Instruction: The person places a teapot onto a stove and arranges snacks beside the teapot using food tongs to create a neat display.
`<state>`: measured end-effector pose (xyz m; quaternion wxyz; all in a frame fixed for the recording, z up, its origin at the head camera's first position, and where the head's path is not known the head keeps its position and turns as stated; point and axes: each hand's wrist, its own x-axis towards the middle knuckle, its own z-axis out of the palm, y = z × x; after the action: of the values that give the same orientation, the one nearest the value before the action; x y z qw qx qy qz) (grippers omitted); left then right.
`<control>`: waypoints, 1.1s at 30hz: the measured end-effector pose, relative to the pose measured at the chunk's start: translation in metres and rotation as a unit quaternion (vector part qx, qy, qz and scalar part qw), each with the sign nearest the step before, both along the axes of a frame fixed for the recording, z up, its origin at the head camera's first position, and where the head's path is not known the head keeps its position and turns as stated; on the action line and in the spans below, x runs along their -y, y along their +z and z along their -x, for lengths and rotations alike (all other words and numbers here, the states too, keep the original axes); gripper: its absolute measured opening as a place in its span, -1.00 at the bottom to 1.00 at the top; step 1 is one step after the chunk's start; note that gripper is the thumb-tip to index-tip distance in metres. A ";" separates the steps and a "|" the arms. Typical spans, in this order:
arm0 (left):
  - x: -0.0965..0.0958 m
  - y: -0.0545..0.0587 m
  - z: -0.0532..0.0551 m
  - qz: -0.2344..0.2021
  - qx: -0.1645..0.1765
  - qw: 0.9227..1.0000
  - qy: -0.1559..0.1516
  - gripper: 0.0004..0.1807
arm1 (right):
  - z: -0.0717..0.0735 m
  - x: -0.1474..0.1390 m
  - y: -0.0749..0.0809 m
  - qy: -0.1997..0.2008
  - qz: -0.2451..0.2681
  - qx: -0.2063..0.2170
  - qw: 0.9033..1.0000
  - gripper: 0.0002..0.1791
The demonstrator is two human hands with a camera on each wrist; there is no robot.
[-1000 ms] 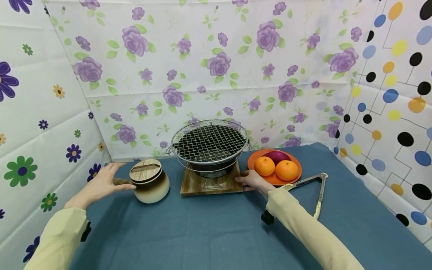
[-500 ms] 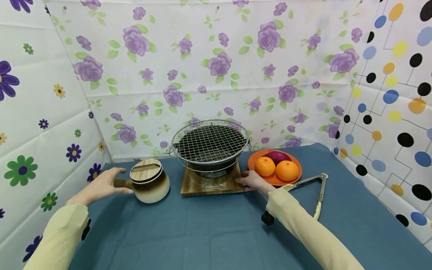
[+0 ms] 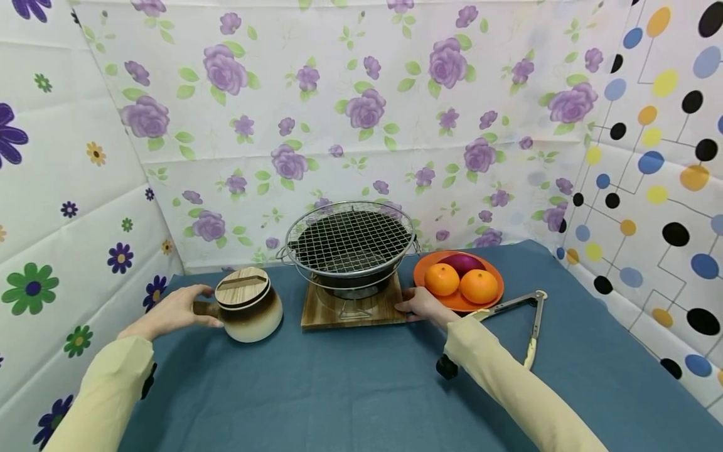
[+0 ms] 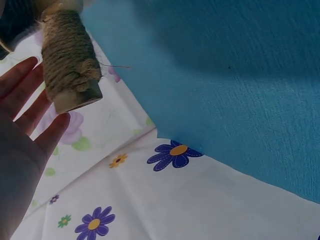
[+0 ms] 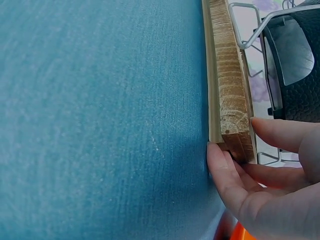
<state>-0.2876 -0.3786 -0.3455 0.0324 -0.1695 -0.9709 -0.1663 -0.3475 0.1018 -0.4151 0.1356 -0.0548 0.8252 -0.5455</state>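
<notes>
A cream-and-brown pot [image 3: 257, 323] with a wooden lid [image 3: 240, 290] stands at the left of the table. My left hand [image 3: 172, 312] is around its side handle, fingers extended and spread from the thumb. In the left wrist view that handle [image 4: 70, 55] is wrapped in twine, with the fingers beside it; contact is unclear. My right hand [image 3: 426, 306] grips the right front corner of a wooden board [image 3: 386, 307]. The right wrist view has the thumb on the board's top and fingers at its underside and end. On the board sits a round black grill [image 3: 350, 242] topped with wire mesh.
An orange plate [image 3: 420, 274] with two oranges [image 3: 479, 287] and a purple item [image 3: 464, 262] is just right of the board. Opened tongs [image 3: 536, 320] lie beside my right forearm. Patterned cloth walls [image 3: 339, 135] border the blue table [image 3: 316, 389] behind and at both sides.
My left hand has shifted slightly right and down around the pot's handle. My right hand keeps its grip on the board, which stays in place.
</notes>
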 end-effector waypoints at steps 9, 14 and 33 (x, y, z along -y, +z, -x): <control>0.002 -0.007 0.008 -0.010 0.009 1.000 0.002 -0.16 | 0.002 0.000 -0.001 0.001 -0.011 -0.002 1.000 -0.46; 0.004 -0.013 0.012 -0.009 0.013 1.000 0.003 -0.20 | 0.003 0.000 -0.002 0.004 -0.012 0.003 1.000 -0.46; 0.009 -0.018 0.021 0.010 0.030 0.999 0.009 -0.26 | -0.001 0.002 0.000 0.000 0.003 0.007 1.000 -0.44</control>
<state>-0.3084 -0.3874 -0.3636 0.0027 -0.1556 -0.9746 -0.1612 -0.3466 0.1001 -0.4156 0.1411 -0.0514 0.8229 -0.5480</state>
